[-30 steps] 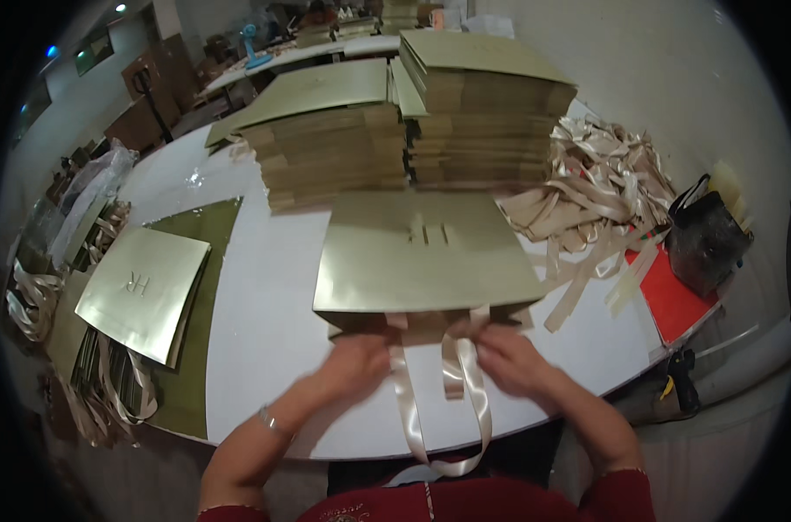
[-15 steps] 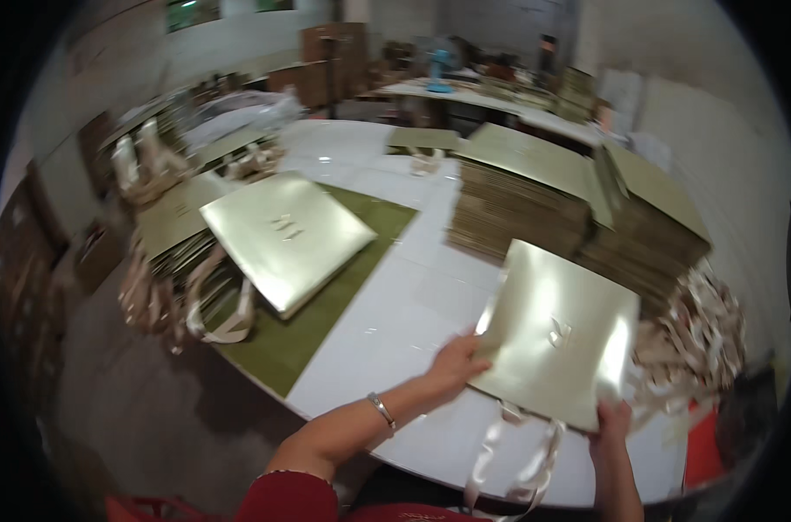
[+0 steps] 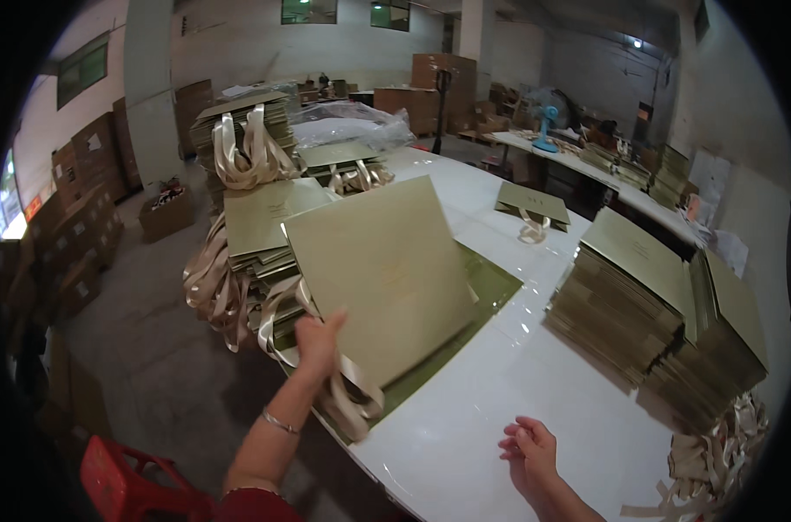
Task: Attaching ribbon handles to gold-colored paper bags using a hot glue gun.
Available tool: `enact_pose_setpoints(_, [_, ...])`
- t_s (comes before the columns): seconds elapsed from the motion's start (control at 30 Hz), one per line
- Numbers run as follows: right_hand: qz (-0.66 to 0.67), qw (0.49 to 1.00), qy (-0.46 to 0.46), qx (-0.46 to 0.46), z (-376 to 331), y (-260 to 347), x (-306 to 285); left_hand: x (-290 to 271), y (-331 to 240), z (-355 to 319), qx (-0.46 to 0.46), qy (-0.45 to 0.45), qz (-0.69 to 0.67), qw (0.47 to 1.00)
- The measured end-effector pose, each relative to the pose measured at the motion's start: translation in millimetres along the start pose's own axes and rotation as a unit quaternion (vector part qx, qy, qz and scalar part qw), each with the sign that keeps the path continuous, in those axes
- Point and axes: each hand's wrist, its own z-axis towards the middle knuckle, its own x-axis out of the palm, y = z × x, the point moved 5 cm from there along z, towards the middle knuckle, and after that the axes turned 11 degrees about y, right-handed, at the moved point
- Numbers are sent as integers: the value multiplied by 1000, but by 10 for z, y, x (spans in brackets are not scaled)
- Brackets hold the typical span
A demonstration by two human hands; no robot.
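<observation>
My left hand (image 3: 317,341) is closed on the near left edge of a flat gold paper bag (image 3: 382,283), thumb on top. The bag is tilted above the olive-green sheet (image 3: 489,271) on the left part of the table. Its pale satin ribbon handles (image 3: 354,396) hang beside my hand toward the table edge. Over the white tabletop (image 3: 465,383), my right hand (image 3: 533,448) is apart from the bag, holding nothing, its fingers loosely bent and slightly spread.
Stacked gold bags (image 3: 274,213) with dangling ribbons stand at the left. Tall stacks of folded bags (image 3: 617,300) are at the right, beside a heap of ribbons (image 3: 717,452). One small bag (image 3: 535,204) lies farther back. A red stool (image 3: 121,478) stands at lower left.
The gold bag has gone from the right side to the left sheet in my left hand. My right hand has let go of it. The view has swung left.
</observation>
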Motion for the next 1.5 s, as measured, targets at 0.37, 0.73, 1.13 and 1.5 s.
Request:
enact_pose_setpoints(0.37, [-58,997,0,-42,-48,-144,-51,258,254,349,-56,13,94,994])
enact_pose_setpoints(0.73, [-213,966,144,-11,1261,209,639,-1682,-1613,1410,-14,-53,113,992])
enact_pose_setpoints(1.13, [-182,943,263,-87,3938,-35,2474,-2565,-314,2236,-137,-47,-27,989])
enact_pose_setpoints(1.5, [4,974,219,-61,3566,-362,2503,-2274,-216,1875,-206,-12,-5,979])
